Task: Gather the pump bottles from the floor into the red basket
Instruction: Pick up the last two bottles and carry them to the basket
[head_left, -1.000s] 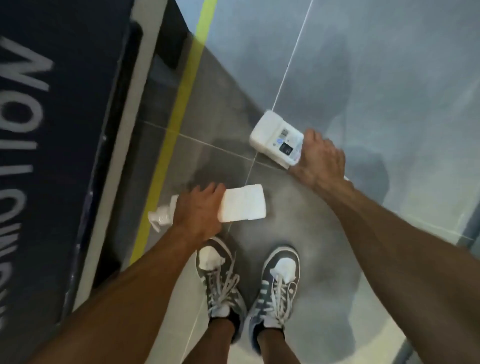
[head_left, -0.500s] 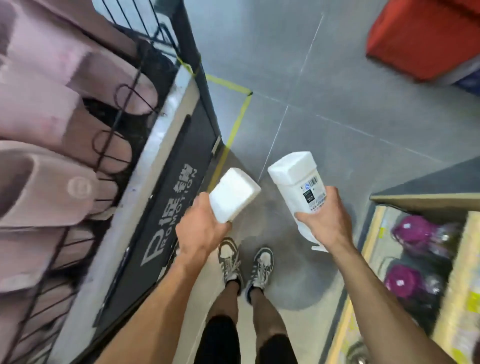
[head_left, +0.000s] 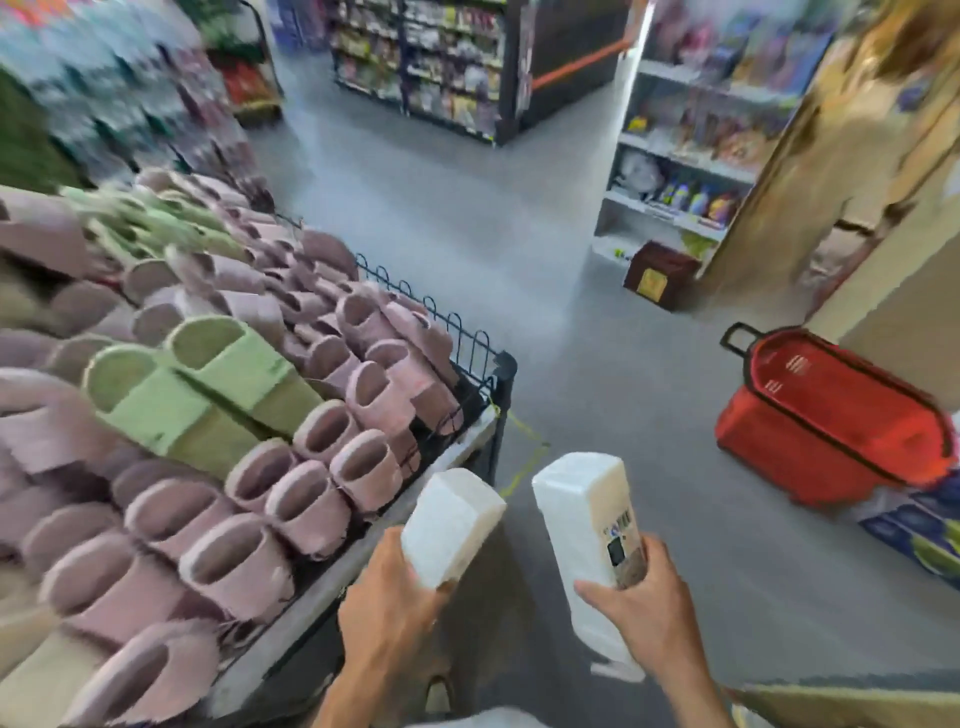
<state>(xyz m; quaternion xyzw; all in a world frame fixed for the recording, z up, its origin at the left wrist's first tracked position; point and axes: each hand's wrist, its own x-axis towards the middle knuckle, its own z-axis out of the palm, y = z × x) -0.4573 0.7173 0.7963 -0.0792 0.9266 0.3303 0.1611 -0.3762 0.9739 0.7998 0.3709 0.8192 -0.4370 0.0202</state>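
Observation:
My left hand (head_left: 387, 605) grips a white pump bottle (head_left: 449, 525), held bottom-end up in front of me. My right hand (head_left: 641, 616) grips a second white pump bottle (head_left: 584, 519) with a small printed label, also bottom-end up; its pump head pokes out below the hand. The red basket (head_left: 831, 441) with black rim and handle stands on the grey floor to the right, about a metre ahead of my hands. Its inside is only partly visible.
A wire-fenced display bin (head_left: 483, 364) full of pink and green slippers fills the left side, close to my left hand. Store shelves (head_left: 670, 171) and a dark box (head_left: 660, 275) stand ahead. A person (head_left: 852, 130) is at the upper right. Blue packaging (head_left: 914, 525) lies beside the basket.
Both hands lifted the two bottles off the floor. My view rose from my feet to the aisle, bringing the red basket into sight on the right.

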